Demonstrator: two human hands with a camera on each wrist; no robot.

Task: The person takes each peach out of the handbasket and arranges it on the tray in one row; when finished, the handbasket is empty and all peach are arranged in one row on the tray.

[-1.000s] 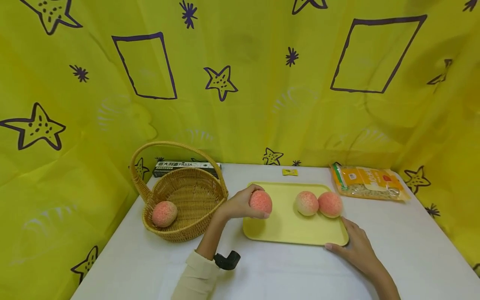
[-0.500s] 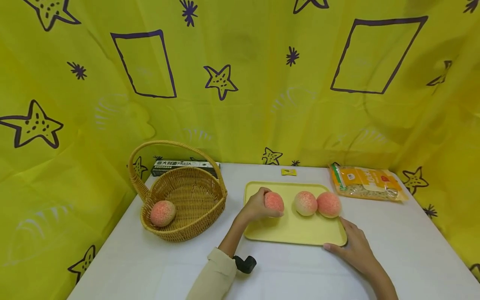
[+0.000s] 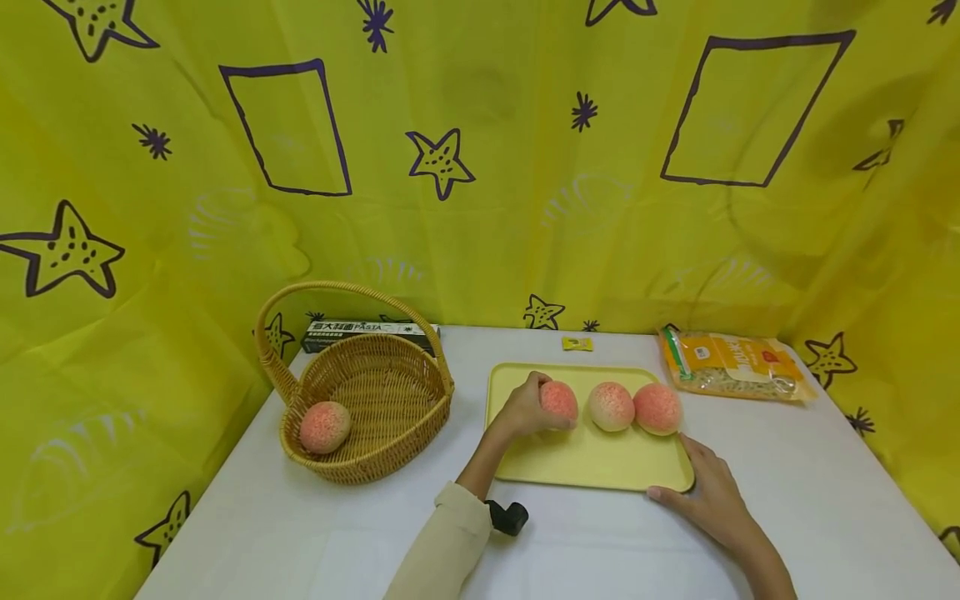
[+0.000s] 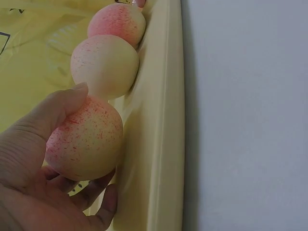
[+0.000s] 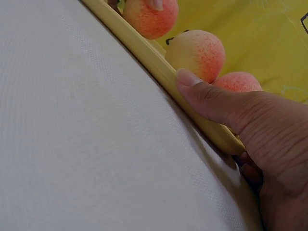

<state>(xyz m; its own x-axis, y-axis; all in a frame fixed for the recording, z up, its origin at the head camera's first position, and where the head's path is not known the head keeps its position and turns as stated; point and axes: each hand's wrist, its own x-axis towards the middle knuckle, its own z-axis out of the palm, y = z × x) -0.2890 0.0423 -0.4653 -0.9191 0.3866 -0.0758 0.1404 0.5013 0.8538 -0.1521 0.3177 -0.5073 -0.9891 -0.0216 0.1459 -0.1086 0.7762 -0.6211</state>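
My left hand (image 3: 531, 407) holds a pink-and-cream peach (image 3: 559, 403) over the left half of a pale yellow tray (image 3: 585, 477). In the left wrist view its thumb lies on top of the peach (image 4: 86, 139) and the fingers curl below. Two more peaches, one paler (image 3: 611, 407) and one pinker (image 3: 657, 409), sit side by side on the tray, to the right of the held one. My right hand (image 3: 712, 493) grips the tray's near right corner, thumb on the rim (image 5: 187, 79), other fingers mostly hidden. Another peach (image 3: 326, 427) lies in a wicker basket (image 3: 390, 392).
The basket, with a tall arched handle (image 3: 337, 287), stands left of the tray. Behind it lies a dark pasta box (image 3: 375, 330). A small yellow packet (image 3: 577, 343) is behind the tray. An orange bag of grain (image 3: 735, 365) lies at the back right. Yellow curtains surround the white table.
My left hand has carried its peach rightward over the tray, up close to the paler peach. The right hand stays at the tray corner.
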